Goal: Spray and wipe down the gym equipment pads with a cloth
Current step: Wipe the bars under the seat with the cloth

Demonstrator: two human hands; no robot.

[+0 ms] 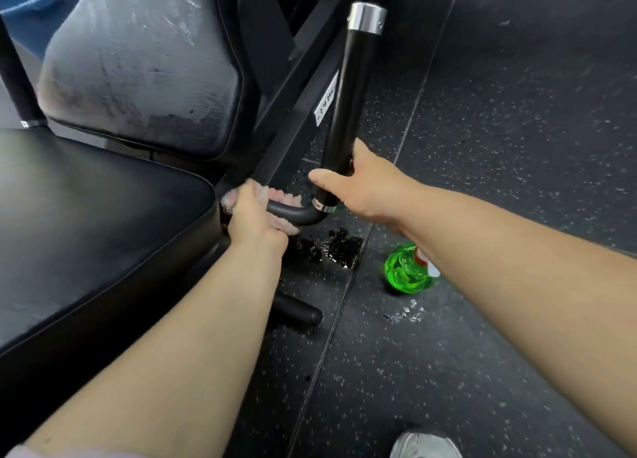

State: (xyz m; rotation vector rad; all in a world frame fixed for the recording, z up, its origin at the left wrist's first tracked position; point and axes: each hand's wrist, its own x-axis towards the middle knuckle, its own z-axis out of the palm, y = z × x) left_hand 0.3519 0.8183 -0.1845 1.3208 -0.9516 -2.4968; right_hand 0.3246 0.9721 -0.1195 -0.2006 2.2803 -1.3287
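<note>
My left hand [253, 216] grips a pinkish cloth [286, 225] wrapped around the lower bent bar [296, 213] of a black handle, beside the seat pad [86, 223]. My right hand [358, 181] grips the black foam grip [344, 106] of that handle just above its lower chrome ring. The worn, streaked back pad [138, 68] rises behind the seat. A green spray bottle [406, 271] stands on the floor under my right forearm, partly hidden by it.
Black machine frame bars [286, 112] run diagonally behind the handle. Wet patches [327, 247] lie on the speckled rubber floor [517, 130]. A short black stub [300, 311] sticks out below the seat. A white shoe [425, 445] shows at the bottom edge.
</note>
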